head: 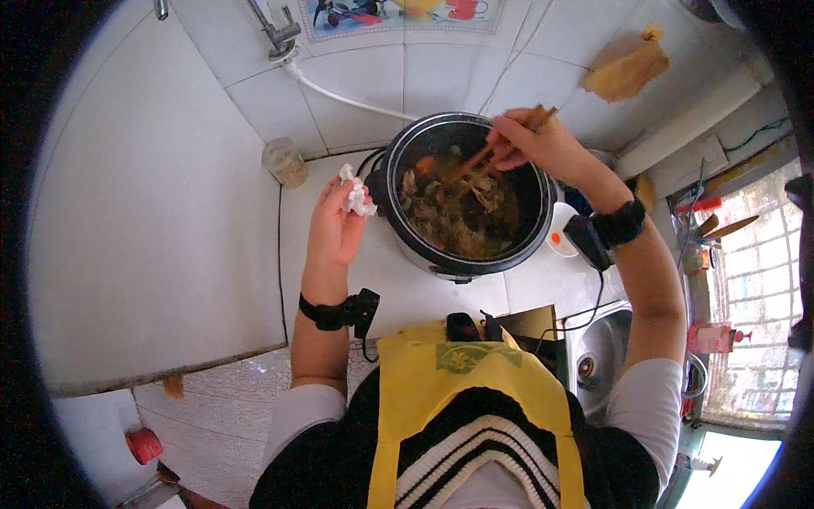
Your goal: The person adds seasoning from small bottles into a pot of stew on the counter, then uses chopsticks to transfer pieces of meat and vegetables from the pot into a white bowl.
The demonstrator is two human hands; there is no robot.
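Note:
A round electric cooker point(469, 266) with a black rim stands on the white counter in front of me. Inside it lies a stew point(464, 210) of brownish pieces, with an orange chunk near the far left. My right hand point(531, 143) holds wooden chopsticks point(474, 160) over the far right rim, their lower ends down in the food. Blur hides exactly where the tips are. My left hand point(340, 219) pinches a crumpled white tissue point(356, 194) just left of the cooker, above the counter.
A glass jar point(284, 163) stands against the wall at left. Right of the cooker sits a white dish point(562, 219) with something orange in it. A steel sink point(598, 356) is at my right, and a pink pump bottle point(712, 337) stands by the window. A white cable point(350, 100) runs behind the cooker.

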